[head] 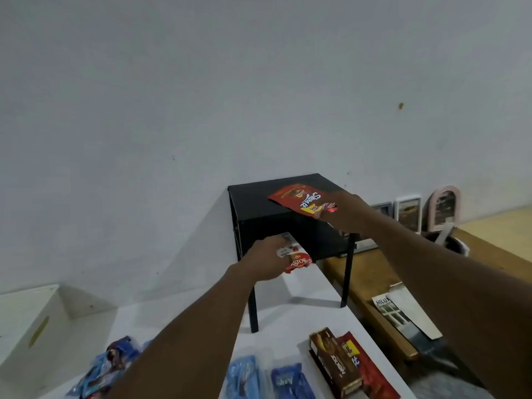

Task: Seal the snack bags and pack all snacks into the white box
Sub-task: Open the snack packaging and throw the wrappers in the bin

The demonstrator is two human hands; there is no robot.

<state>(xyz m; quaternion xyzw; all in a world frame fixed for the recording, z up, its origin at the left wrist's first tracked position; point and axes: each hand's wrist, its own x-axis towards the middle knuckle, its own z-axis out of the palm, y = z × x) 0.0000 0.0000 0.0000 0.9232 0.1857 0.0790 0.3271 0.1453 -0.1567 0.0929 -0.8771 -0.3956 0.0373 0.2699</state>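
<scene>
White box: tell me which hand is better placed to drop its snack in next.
Left, probably. The left hand grips the Astor pack nearer the white box; the right hand holds a red bag over the black rack, farther off.

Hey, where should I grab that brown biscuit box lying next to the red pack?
Probably its far end, from above. The brown box lies flat and long, its right side against the red pack, so the far end and left side are the free ones.

Black shelf (288,214) against wall
</scene>
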